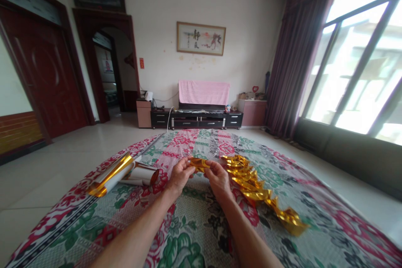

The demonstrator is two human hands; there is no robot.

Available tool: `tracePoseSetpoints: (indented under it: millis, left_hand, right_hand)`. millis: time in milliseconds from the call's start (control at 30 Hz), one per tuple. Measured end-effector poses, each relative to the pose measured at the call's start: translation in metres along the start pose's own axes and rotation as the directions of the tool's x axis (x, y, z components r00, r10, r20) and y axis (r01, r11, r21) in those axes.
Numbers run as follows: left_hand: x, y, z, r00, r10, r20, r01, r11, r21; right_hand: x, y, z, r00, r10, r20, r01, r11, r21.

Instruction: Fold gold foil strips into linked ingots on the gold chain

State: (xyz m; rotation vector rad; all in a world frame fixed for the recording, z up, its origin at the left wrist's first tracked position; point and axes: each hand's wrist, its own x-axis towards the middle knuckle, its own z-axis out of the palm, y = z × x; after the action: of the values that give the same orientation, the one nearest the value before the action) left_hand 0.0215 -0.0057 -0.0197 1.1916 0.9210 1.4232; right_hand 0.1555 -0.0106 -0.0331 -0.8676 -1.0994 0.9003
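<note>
Your forearms [135, 226] are crossing the bottom of the frame over a patterned cloth [185, 253]. Your L hand [181, 173] and R hand [219, 179] are both pinching a small gold foil pc [199, 163] btwn thumbs & fingers, one at each end, a bit below frame ctr. Your fingers are covering its ends, so I can't tell how those edges are lying.

Foil's prob. creasing easily, so you're wanting a light, even pinch w/ both ends level, thumbs pressing rather than tugging; too much pull is risking a tear or skewed crease.

Shaped gold foil pcs [256, 194] are running in a row from just beside your R hand toward lower R. They're the main hazard, IMO: your R forearm is lying nearby, so any wide elbow swing is risking crushing them. Lower L, a gold-&-white roll [111, 173] is lying aslant, w/ a second roll [140, 174] beside it, both sitting apart from your L hand.

Farther back, upper ctr, a framed picture [201, 38] is hanging above a pink cloth [204, 92] and a low black cabinet [197, 122]. Upper R, a purple curtain [289, 50] is hanging by a bright window [361, 67]; glare's maybe bouncing off the foil.
</note>
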Motion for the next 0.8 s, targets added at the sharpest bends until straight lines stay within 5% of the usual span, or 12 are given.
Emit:
tracePoseSetpoints:
  millis: [800]
  left_hand:
    - [0.001,0.003,0.001,0.998,-0.012,-0.066,0.012,1.0,-0.011]
  right_hand:
    - [-0.005,-0.015,0.002,0.996,-0.057,0.074,0.058,0.998,-0.017]
